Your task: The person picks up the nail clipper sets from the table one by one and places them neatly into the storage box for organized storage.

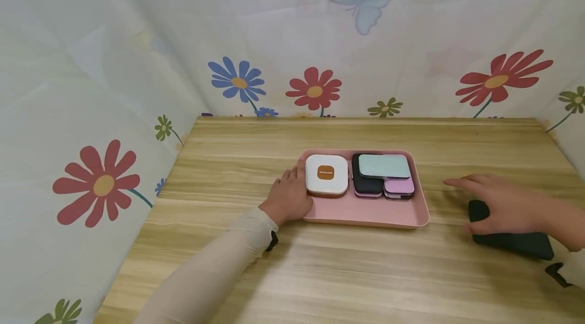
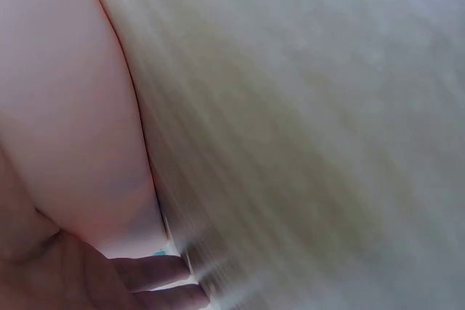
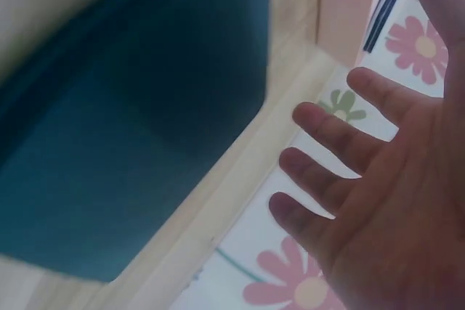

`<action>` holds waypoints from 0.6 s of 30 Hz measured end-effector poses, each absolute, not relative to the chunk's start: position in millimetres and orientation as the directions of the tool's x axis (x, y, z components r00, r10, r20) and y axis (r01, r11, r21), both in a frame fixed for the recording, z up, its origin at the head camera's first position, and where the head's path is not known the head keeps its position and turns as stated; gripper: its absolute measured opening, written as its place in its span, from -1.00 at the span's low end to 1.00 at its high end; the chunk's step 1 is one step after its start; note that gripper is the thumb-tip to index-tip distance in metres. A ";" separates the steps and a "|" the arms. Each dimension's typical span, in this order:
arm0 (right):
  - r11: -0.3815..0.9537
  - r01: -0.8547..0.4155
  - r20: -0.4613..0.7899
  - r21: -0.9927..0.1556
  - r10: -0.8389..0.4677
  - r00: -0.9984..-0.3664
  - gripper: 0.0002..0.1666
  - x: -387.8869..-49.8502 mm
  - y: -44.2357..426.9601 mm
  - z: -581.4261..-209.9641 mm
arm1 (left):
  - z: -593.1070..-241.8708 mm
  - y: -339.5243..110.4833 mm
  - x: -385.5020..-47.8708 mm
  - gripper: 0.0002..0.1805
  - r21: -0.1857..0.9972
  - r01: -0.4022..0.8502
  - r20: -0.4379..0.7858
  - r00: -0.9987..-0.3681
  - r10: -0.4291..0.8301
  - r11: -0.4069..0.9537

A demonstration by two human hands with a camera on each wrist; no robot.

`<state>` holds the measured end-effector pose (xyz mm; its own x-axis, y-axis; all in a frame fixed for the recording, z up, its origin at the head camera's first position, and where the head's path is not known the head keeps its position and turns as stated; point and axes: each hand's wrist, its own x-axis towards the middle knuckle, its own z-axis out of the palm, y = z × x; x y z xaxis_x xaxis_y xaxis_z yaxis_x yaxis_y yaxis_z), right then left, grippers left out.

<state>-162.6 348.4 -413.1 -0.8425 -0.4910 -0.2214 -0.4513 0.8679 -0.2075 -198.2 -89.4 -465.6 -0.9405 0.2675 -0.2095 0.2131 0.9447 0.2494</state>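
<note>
A pink tray (image 1: 365, 212) lies on the wooden table, and my left hand (image 1: 289, 197) touches its left edge. Dim pink tray wall fills the left of the left wrist view, beside fairly straight fingers (image 2: 156, 270). Inside the tray are a white rounded-square manicure case (image 1: 338, 187), a black flat case (image 1: 365, 185), a lilac case (image 1: 399, 186) and a mint case (image 1: 384, 165) on top. To the right, my right hand (image 1: 521, 207) hovers over a dark teal flat object (image 3: 145, 121) with its fingers spread, apart from it; its kind is unclear.
The wood-grain table (image 1: 347, 273) spreads around the tray. A white sheet (image 1: 274, 19) printed with flowers and a butterfly hangs behind the table and along both sides.
</note>
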 end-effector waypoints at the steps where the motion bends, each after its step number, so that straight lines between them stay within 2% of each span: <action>1: 0.876 -0.441 -0.242 -0.195 -0.478 -0.844 0.24 -159.8 353.4 -415.9 | -465.2 -88.9 -198.2 -0.03 0.250 0.212 -0.211 -0.940 0.267 0.945; 7: 0.906 -0.399 -0.351 -0.141 -0.423 -0.835 0.47 -145.5 381.7 -433.0 | -464.6 -87.3 -198.6 -0.03 0.236 0.209 -0.219 -0.940 0.262 0.949; 13: 0.926 -0.359 -0.397 -0.113 -0.373 -0.838 0.69 -141.7 403.2 -443.4 | -464.6 -87.3 -197.8 -0.04 0.244 0.210 -0.212 -0.941 0.263 0.947; 18: 0.935 -0.346 -0.370 -0.073 -0.348 -0.862 0.70 -139.4 408.7 -447.7 | -463.9 -88.0 -197.7 -0.04 0.245 0.208 -0.216 -0.940 0.263 0.947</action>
<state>-139.4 408.7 -447.7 -0.8616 -0.3479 -0.3697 -0.3465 0.9352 -0.0726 -197.7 -88.0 -463.9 -0.9403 0.2627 -0.2165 0.2082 0.9470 0.2447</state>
